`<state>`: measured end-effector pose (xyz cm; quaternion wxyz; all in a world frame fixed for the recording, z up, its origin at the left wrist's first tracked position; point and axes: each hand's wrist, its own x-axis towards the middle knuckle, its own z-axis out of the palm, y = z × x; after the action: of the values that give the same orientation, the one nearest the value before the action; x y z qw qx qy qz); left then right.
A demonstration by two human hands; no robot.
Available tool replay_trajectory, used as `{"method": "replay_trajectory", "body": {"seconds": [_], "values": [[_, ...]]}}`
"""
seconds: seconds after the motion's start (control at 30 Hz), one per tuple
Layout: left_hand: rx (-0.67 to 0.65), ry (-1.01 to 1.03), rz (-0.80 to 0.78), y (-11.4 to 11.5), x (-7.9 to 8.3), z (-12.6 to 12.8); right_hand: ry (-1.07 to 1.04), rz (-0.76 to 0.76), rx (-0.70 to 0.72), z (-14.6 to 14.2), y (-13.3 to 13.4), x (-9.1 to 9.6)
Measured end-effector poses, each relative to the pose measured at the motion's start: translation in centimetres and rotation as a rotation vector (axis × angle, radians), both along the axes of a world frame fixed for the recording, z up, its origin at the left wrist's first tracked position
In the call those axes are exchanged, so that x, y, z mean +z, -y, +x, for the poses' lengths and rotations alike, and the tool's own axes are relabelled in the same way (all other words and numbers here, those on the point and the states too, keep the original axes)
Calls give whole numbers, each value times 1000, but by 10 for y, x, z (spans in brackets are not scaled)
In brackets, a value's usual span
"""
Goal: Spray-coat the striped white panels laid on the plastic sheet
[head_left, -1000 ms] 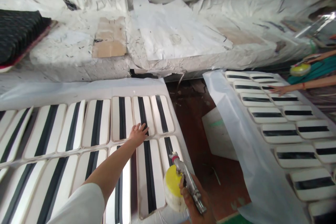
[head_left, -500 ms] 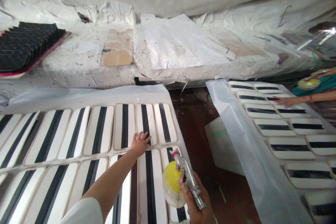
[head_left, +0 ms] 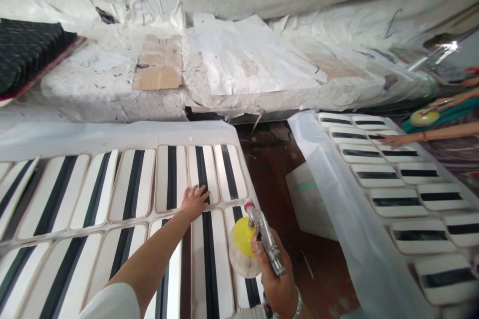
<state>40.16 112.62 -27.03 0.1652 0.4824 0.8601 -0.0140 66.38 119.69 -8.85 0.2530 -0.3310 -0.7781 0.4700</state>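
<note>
Along a rough, whitish ledge (head_left: 130,104), two sheet-covered counters stand with dark red floor (head_left: 325,279) between them. On the left counter (head_left: 187,132), white panels (head_left: 52,194), each with a black stripe, lie in two rows. The left hand (head_left: 194,203) has its grip wide and empty, fingers spread at the near end of a far-row panel (head_left: 202,167), second from the right. The right hand (head_left: 275,271) has its grip wrapped around a silver spray gun (head_left: 266,237) with a yellow-topped cup (head_left: 243,241), above the near row's last panel (head_left: 251,289). On the right counter (head_left: 359,244), a co-worker's hand (head_left: 392,140) reaches over similar panels (head_left: 396,202).
</note>
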Motion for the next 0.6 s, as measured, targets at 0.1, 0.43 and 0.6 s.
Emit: {"method": "replay_trajectory", "body": {"seconds": [0.1, 0.43, 0.6], "values": [[-4, -18, 27, 2, -1, 0, 45, -76, 47, 16, 4, -7], [-9, -28, 54, 5, -5, -3, 136, -58, -85, 89, 49, -18], [-15, -34, 16, 5, 2, -3, 130, -99, -193, 110, 76, -29]]}}
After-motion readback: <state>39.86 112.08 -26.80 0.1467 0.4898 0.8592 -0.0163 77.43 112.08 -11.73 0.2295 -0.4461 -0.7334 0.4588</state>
